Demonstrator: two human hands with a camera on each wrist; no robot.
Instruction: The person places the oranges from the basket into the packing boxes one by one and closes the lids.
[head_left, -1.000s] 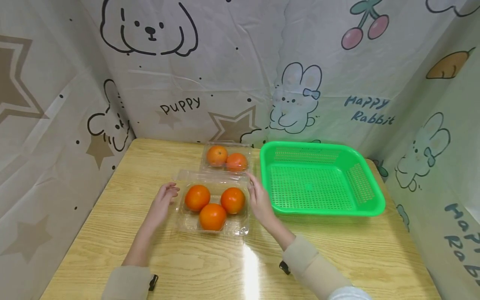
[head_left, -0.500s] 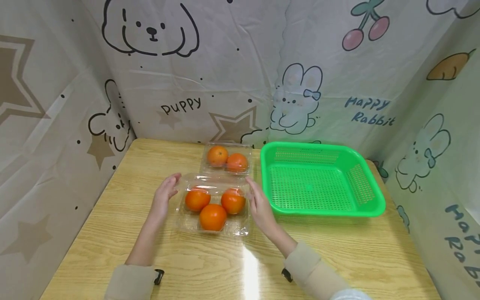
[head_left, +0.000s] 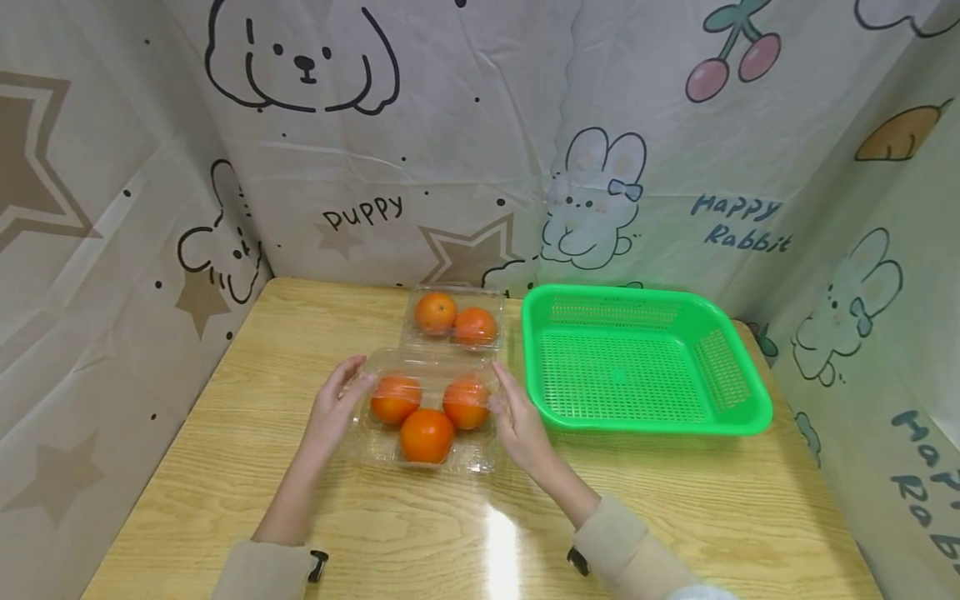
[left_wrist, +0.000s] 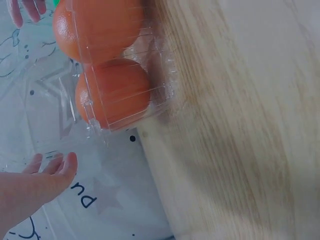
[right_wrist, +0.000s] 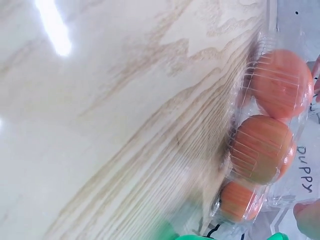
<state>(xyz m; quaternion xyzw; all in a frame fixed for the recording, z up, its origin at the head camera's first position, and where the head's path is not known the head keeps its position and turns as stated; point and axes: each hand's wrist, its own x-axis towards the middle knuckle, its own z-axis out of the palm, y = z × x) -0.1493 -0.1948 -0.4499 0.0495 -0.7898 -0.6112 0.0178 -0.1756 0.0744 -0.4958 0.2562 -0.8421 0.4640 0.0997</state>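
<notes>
A clear plastic clamshell box (head_left: 476, 454) stands in the middle of the wooden table, with three oranges (head_left: 427, 436) inside. Its hinged lid (head_left: 427, 364) is raised at a slant over the two rear oranges. My left hand (head_left: 330, 412) holds the lid's left edge between thumb and fingers. At the opposite edge, my right hand (head_left: 522, 429) grips the lid, fingers outside and thumb toward the oranges. The left wrist view shows two oranges (left_wrist: 112, 92) through the ribbed box wall, with the left fingertips beside the lid. Only part of the right hand (right_wrist: 309, 217) shows in its wrist view.
Behind the box, a second clear container (head_left: 487, 296) holds two smaller orange fruits (head_left: 436, 314). A green plastic basket (head_left: 645, 427) stands close to the right hand. Printed curtains (head_left: 360, 150) enclose the back and sides of the wooden table (head_left: 405, 533).
The lid has swung up from lying back and now tilts forward over the rear oranges. Both hands have come to its side edges and moved slightly toward me.
</notes>
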